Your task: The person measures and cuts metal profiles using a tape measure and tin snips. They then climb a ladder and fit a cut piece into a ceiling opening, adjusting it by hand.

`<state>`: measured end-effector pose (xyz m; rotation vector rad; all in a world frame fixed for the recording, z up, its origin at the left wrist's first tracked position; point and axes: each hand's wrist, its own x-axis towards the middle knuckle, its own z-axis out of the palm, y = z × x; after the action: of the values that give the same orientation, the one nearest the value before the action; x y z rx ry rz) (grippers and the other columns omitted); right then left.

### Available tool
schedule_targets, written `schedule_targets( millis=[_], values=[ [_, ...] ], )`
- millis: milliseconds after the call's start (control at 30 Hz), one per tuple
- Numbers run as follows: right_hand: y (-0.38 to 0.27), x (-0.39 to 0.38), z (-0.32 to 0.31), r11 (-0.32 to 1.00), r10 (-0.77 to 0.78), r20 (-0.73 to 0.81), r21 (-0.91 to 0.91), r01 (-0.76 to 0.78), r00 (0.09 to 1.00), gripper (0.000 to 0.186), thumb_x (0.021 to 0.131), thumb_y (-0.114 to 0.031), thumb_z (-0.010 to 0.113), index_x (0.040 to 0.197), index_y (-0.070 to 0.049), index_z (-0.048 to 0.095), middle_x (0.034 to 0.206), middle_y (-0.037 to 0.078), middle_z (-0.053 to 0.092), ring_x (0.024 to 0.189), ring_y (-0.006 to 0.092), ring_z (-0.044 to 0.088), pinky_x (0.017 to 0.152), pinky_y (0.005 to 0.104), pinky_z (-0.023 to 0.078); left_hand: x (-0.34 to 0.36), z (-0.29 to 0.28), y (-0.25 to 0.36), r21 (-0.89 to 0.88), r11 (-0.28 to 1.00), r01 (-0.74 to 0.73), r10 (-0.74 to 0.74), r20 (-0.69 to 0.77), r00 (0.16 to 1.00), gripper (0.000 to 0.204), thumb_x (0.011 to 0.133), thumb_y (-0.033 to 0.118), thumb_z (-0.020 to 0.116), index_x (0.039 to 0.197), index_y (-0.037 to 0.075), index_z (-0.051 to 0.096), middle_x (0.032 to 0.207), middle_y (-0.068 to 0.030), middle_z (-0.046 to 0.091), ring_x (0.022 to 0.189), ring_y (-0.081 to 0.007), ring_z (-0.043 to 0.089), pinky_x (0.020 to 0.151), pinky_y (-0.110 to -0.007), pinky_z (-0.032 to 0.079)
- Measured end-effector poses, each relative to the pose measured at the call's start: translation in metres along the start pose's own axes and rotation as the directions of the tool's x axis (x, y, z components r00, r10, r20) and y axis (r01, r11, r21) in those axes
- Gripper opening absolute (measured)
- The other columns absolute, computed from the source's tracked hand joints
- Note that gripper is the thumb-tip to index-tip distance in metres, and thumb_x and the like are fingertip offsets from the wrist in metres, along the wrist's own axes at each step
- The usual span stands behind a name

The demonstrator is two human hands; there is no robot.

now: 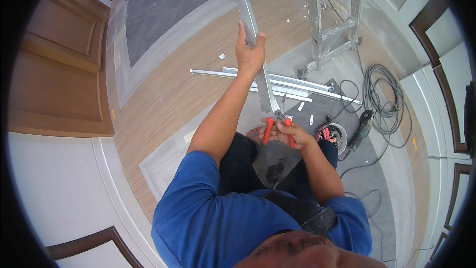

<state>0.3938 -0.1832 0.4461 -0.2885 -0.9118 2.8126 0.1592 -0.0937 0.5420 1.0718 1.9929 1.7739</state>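
My left hand (250, 55) is closed around a long grey metal profile (264, 87), which is held tilted over the floor. The profile's far end extends past my fingers, and its near end comes down to the snips. Red-handled metal snips (268, 131) are in my right hand (298, 136), their handles spread apart. The jaws of the snips are at the near end of the profile; whether they bite into the metal is too small to tell. Beneath the profile, several more metal profiles (297, 83) lie across one another on the floor.
An aluminium ladder (317, 25) stands at the far right. Beside my right knee are a white bucket (342, 139) of small items and a power tool (360, 130). A coiled cable (384, 92) lies further right. Brown cabinet doors (64, 59) stand on the left.
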Motion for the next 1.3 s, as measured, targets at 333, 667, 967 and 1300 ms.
schedule_targets(
  millis=[333, 667, 967, 1300],
  values=[
    [0.007, -0.02, -0.014, 0.957, -0.021, 0.298, 0.283, -0.068, 0.954, 0.066, 0.099, -0.031, 0.061, 0.148, 0.009, 0.044, 0.132, 0.026, 0.062, 0.125, 0.0446, 0.06, 0.104, 0.0572, 0.047, -0.004, 0.005, -0.007, -0.009, 0.995, 0.103, -0.103, 0.041, 0.994, 0.071, 0.084, 0.027, 0.083, 0.141, -0.005, 0.054, 0.119, -0.0191, 0.069, 0.107, -0.0261, 0.066, 0.092, -0.038, 0.051],
    [0.022, -0.033, 0.011, 0.749, -0.059, -0.442, -0.612, -0.253, 0.895, 0.041, 0.103, -0.026, 0.061, 0.135, 0.0, 0.059, 0.119, 0.014, 0.07, 0.112, 0.0284, 0.067, 0.096, 0.0353, 0.05, 0.008, -0.006, 0.003, -0.192, 0.954, 0.232, -0.232, 0.021, 0.972, 0.083, 0.081, 0.019, 0.086, 0.149, -0.006, 0.046, 0.124, -0.0161, 0.067, 0.11, -0.0234, 0.063, 0.096, -0.034, 0.049],
    [0.004, -0.027, 0.008, 0.557, -0.348, -0.469, -0.8, -0.224, 0.812, 0.043, 0.104, -0.03, 0.06, 0.134, 0.001, 0.059, 0.114, 0.018, 0.071, 0.11, 0.0268, 0.068, 0.095, 0.0368, 0.05, 0.001, 0.017, -0.004, -0.112, 0.978, 0.178, -0.175, 0.041, 0.984, 0.094, 0.081, 0.02, 0.088, 0.154, -0.008, 0.036, 0.146, -0.0224, 0.055, 0.131, -0.0266, 0.055, 0.109, -0.034, 0.043],
    [0.002, -0.015, -0.01, 0.679, -0.256, -0.469, -0.71, -0.188, 0.846, 0.041, 0.106, -0.034, 0.057, 0.128, 0.002, 0.062, 0.096, 0.011, 0.071, 0.089, 0.0194, 0.065, 0.082, 0.0336, 0.051, -0.009, 0.027, 0.004, -0.154, 0.965, 0.212, -0.199, 0.1, 0.975, 0.094, 0.085, 0.014, 0.082, 0.159, -0.004, 0.027, 0.1, -0.0116, 0.068, 0.071, -0.0172, 0.064, 0.065, -0.031, 0.055]
  ],
)
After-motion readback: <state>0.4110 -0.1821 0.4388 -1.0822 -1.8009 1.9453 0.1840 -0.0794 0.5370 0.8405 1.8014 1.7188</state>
